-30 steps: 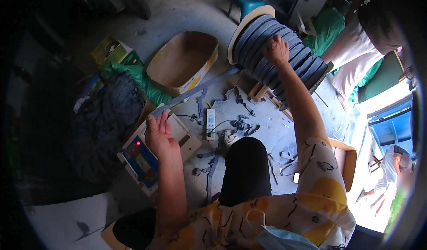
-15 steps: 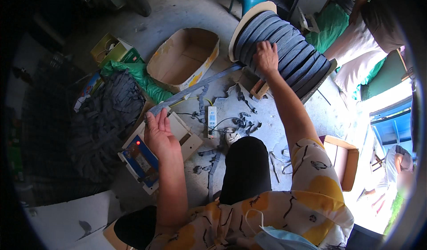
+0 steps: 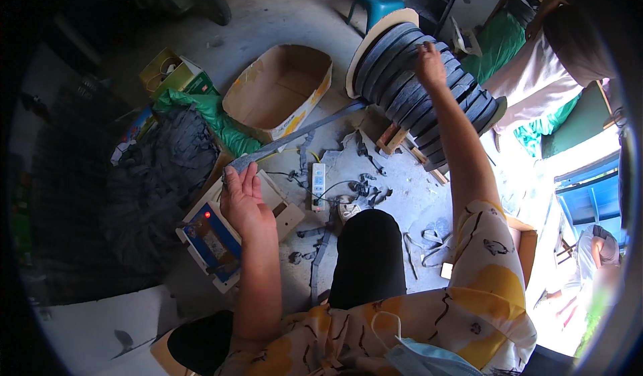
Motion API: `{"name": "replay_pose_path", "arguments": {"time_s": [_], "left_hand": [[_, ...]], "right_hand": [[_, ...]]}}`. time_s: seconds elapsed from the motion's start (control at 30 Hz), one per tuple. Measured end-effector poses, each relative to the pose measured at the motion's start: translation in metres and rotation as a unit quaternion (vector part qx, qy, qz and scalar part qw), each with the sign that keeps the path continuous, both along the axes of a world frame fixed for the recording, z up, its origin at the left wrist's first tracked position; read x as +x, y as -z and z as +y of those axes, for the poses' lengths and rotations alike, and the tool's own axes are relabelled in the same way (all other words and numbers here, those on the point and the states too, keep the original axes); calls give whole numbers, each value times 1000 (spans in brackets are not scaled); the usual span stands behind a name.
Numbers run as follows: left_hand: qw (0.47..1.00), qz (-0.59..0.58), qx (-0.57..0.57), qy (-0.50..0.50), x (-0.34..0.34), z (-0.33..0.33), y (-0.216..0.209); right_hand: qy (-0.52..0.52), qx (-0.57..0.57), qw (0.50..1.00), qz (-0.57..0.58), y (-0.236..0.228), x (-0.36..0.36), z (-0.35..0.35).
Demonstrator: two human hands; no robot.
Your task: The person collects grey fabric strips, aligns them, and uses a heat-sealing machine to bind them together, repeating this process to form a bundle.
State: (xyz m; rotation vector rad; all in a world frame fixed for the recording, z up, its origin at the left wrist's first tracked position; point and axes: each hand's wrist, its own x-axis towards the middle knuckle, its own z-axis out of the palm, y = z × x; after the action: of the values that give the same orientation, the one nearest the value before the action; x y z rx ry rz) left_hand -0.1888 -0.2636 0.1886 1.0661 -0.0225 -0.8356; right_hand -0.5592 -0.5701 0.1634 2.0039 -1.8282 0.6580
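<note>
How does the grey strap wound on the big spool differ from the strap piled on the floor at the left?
The strap on the spool is wound in tight, even bands under the right hand; the pile lies in loose, tangled loops. The spool sits raised on a wooden stand; the pile rests low beside green sheeting. Both look dark grey.

Our left hand [image 3: 244, 198] lies palm-down with its fingers [image 3: 249, 174] held straight and close together, the forearm running back toward our bent black-clad knee [image 3: 367, 242] and passing on its left. Our right arm stretches far forward past the right of that knee, nearly straight at the elbow, with a short yellow-patterned sleeve at the shoulder. Our right hand [image 3: 429, 64] is cupped downward, fingers curled.
</note>
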Motion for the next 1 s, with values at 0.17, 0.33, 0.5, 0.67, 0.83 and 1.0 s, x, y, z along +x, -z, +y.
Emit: {"name": "replay_pose_path", "arguments": {"time_s": [0.17,0.33,0.5,0.67,0.83,1.0], "left_hand": [[1000,-15,-10,-12,7,-1,0],[1000,-19,-8,5,4,-3,-5],[1000,-26,-12,13,-1,-4,-10],[999,-38,-24,12,-7,-2,-9],[999,-21,-15,24,-4,9,-6],[998,-8,-24,54,-5,15,-2]], "right_hand": [[-2,117,993,27,-29,-16,-29],[14,151,986,64,-34,-24,-48],[34,153,983,91,-34,-16,-47],[-88,95,967,219,-47,9,-19],[-114,128,965,199,-54,66,43],[-281,264,917,-102,-41,107,102]]}}
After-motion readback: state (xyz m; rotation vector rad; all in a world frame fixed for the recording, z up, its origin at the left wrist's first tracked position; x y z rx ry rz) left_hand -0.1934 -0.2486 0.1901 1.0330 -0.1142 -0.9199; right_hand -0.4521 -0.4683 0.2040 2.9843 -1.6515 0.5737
